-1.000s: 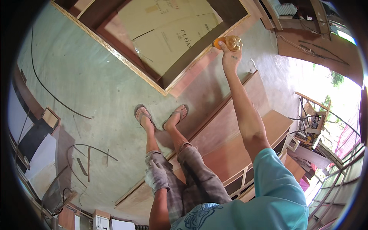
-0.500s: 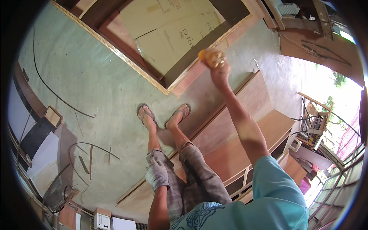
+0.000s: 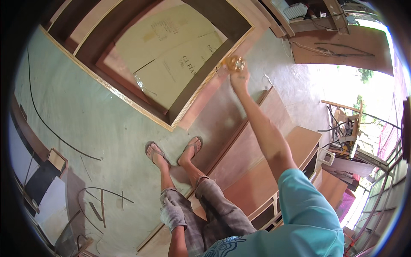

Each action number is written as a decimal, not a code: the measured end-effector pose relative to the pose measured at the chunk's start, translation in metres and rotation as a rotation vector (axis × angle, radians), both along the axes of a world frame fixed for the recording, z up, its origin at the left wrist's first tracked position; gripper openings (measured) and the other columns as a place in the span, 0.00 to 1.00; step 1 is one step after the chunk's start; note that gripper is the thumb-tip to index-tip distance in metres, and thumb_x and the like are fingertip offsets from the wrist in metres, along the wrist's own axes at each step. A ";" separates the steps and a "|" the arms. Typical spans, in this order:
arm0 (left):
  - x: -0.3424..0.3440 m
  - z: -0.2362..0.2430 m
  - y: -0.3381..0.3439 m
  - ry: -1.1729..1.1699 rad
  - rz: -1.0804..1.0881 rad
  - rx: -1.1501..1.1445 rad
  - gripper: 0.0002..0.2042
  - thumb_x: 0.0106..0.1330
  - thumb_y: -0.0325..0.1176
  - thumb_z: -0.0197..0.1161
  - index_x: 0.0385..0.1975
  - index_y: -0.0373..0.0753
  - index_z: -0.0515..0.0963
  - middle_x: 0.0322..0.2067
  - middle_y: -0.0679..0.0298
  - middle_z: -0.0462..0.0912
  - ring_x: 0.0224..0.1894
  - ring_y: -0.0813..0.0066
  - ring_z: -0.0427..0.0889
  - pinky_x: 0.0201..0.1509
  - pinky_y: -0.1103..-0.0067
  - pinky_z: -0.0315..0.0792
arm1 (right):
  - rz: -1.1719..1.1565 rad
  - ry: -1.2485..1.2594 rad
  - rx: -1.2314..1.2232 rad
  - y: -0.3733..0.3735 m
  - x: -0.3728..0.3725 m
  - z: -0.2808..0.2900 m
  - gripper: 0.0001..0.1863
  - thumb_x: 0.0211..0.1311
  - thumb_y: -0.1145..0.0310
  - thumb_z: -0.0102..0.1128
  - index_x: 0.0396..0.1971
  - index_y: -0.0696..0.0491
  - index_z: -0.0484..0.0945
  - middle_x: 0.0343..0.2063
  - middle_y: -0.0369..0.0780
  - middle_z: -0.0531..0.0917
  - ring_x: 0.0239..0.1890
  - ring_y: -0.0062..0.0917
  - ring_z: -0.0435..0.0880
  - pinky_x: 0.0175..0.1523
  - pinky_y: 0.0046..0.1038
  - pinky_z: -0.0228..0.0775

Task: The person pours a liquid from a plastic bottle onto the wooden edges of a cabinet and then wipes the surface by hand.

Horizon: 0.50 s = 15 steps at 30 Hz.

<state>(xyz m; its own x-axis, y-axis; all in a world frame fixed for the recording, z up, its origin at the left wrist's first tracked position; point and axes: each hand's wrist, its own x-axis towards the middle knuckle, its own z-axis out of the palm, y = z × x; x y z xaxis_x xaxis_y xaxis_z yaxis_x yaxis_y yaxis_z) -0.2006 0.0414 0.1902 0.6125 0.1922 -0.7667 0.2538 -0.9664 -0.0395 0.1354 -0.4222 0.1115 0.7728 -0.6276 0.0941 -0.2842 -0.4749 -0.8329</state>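
My right hand [image 3: 239, 78] is closed around a clear bottle [image 3: 236, 64] of amber liquid, held out at arm's length with its rounded base toward me. The bottle's narrow end points at the pale right edge of a wooden cabinet frame [image 3: 122, 95]; whether it touches cannot be made out. That frame lies on the floor, dark brown inside with pale raw edges, and printed cardboard [image 3: 165, 55] shows within it. My left hand [image 3: 173, 214], in a whitish knit glove, rests on my left leg near the knee, fingers laid over the trouser cloth, holding nothing visible.
Long reddish-brown boards [image 3: 239, 141] lie to the right of my sandalled feet. A black cable [image 3: 53, 130] curves over the floor at left, near loose thin strips [image 3: 102, 207]. A cluttered wooden rack [image 3: 344, 128] stands at far right. A brown panel [image 3: 342, 49] is beyond.
My right hand with the bottle has moved farther along the frame's right edge, away from the near corner. The view has shifted, while my left hand stays on my leg.
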 end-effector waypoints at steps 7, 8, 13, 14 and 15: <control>0.018 0.011 -0.014 0.020 0.014 0.027 0.19 0.71 0.42 0.57 0.54 0.36 0.78 0.47 0.47 0.84 0.46 0.47 0.86 0.48 0.57 0.79 | -0.200 -0.138 -0.011 -0.100 0.062 0.008 0.21 0.58 0.68 0.77 0.50 0.54 0.80 0.41 0.38 0.87 0.44 0.24 0.85 0.47 0.27 0.79; 0.014 0.007 -0.011 0.004 0.016 0.024 0.19 0.71 0.42 0.57 0.54 0.36 0.78 0.47 0.47 0.84 0.46 0.47 0.86 0.48 0.57 0.79 | -0.205 -0.194 0.056 -0.105 0.070 0.006 0.21 0.58 0.67 0.77 0.49 0.54 0.80 0.41 0.38 0.87 0.43 0.25 0.85 0.47 0.28 0.79; 0.011 0.000 -0.019 -0.044 -0.022 -0.001 0.20 0.72 0.44 0.56 0.55 0.38 0.79 0.47 0.47 0.85 0.45 0.48 0.86 0.48 0.57 0.79 | -0.160 -0.175 0.048 -0.123 0.074 0.003 0.21 0.56 0.64 0.79 0.47 0.55 0.81 0.40 0.38 0.87 0.40 0.25 0.85 0.48 0.29 0.78; 0.011 0.005 -0.018 -0.006 -0.016 0.024 0.19 0.72 0.44 0.56 0.54 0.38 0.79 0.46 0.47 0.86 0.44 0.48 0.86 0.48 0.57 0.80 | -0.125 -0.097 0.022 -0.108 0.066 0.002 0.22 0.56 0.64 0.79 0.47 0.55 0.81 0.40 0.38 0.87 0.41 0.25 0.85 0.48 0.29 0.78; 0.016 0.007 -0.022 0.081 -0.022 0.053 0.19 0.72 0.46 0.56 0.54 0.40 0.79 0.45 0.47 0.87 0.43 0.48 0.86 0.46 0.57 0.80 | -0.086 -0.031 -0.013 -0.096 0.064 0.007 0.22 0.56 0.64 0.79 0.48 0.56 0.81 0.40 0.38 0.88 0.41 0.25 0.85 0.49 0.29 0.78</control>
